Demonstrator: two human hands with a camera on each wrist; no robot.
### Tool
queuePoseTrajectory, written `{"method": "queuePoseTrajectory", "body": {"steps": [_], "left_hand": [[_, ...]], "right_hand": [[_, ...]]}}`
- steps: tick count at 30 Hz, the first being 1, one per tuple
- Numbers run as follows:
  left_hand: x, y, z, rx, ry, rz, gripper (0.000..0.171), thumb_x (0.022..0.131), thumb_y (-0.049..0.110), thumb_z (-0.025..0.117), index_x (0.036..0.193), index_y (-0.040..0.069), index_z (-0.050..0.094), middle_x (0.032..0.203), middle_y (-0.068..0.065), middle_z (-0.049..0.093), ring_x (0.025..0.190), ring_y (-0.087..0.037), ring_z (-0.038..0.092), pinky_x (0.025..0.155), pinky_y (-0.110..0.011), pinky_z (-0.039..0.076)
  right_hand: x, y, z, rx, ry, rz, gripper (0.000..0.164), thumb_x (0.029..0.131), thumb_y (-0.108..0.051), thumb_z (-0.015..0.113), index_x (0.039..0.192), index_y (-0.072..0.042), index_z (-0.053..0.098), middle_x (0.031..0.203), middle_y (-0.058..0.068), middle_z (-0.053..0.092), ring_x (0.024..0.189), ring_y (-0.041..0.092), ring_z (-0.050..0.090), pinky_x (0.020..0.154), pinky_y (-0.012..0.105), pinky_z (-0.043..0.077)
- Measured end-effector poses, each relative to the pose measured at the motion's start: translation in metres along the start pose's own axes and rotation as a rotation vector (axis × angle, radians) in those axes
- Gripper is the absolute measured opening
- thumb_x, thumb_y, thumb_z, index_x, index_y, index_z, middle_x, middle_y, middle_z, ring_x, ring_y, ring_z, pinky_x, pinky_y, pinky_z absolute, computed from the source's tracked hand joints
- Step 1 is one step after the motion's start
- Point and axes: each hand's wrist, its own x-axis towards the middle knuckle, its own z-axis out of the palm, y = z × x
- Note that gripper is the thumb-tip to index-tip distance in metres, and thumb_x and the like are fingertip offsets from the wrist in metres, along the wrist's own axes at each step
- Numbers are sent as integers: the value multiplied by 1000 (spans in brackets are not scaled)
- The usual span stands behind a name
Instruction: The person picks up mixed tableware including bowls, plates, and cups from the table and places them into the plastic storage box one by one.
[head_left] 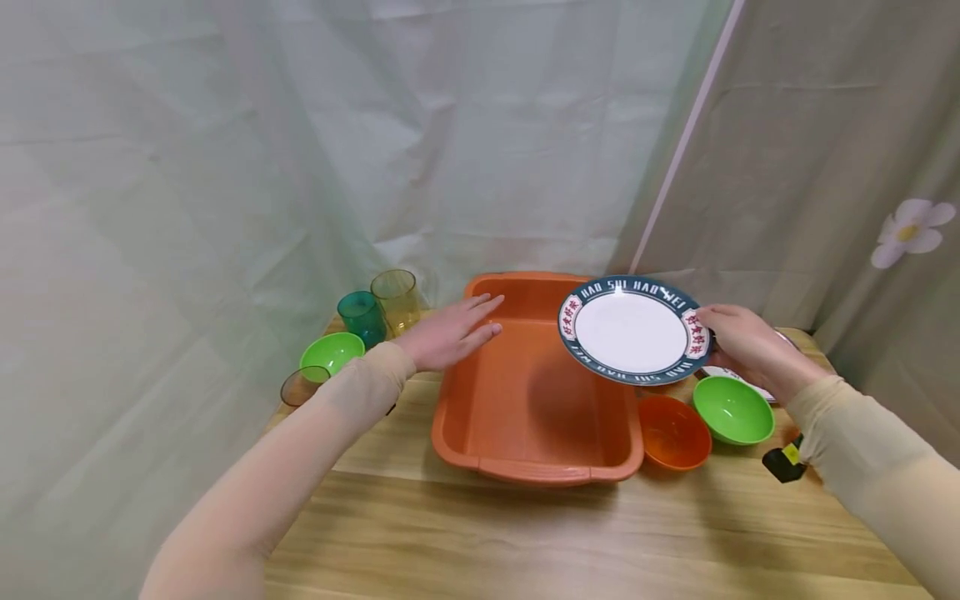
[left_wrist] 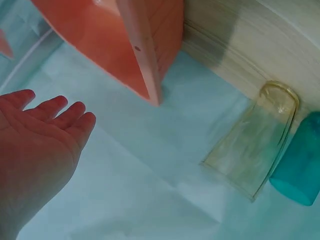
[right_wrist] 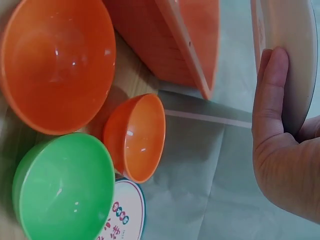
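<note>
In the head view my right hand [head_left: 750, 346] grips a white plate [head_left: 633, 332] with a dark teal patterned rim by its right edge. The plate hangs tilted above the right side of an orange plastic basin [head_left: 536, 471]. From the right wrist view, the right hand [right_wrist: 285, 145] has fingers on the underside of the plate [right_wrist: 295, 60]. My left hand [head_left: 450, 333] is over the basin's left rim with fingers extended and nothing in them. In the left wrist view the left hand [left_wrist: 42, 140] shows its palm, apart from the basin [left_wrist: 145, 50].
Right of the basin stand an orange bowl [head_left: 673, 433] and a green bowl [head_left: 733, 410]; another orange bowl [right_wrist: 145, 137] and a plate [right_wrist: 125, 210] lie behind. On the left are a yellow cup [head_left: 396, 300], a teal cup [head_left: 362, 318], a green bowl [head_left: 332, 354] and a brownish cup [head_left: 303, 387].
</note>
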Motion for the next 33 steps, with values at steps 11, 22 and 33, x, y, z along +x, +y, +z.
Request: {"method": "queuePoseTrajectory", "body": {"steps": [11, 22, 33], "left_hand": [[19, 6, -7, -447, 55, -219, 62, 112, 47, 28, 161, 10, 33, 164, -8, 34, 151, -28, 30, 123, -43, 24], [35, 16, 3, -1281, 89, -525, 57, 112, 39, 37, 156, 3, 39, 154, -20, 47, 130, -37, 57, 107, -47, 47], [48, 27, 15, -1640, 92, -580, 61, 113, 36, 37, 159, -2, 26, 158, -24, 38, 141, -42, 44, 114, -48, 39]], "right_hand": [[23, -15, 11, 71, 22, -6, 58, 113, -30, 30, 153, 13, 26, 104, 12, 57, 81, 14, 66, 81, 24, 59], [38, -27, 30, 154, 48, -28, 54, 113, -25, 30, 152, 13, 30, 94, 8, 60, 74, 12, 66, 77, 23, 59], [50, -37, 44, 193, 63, -28, 52, 113, -25, 32, 152, 10, 32, 112, 15, 53, 81, 13, 64, 81, 24, 59]]}}
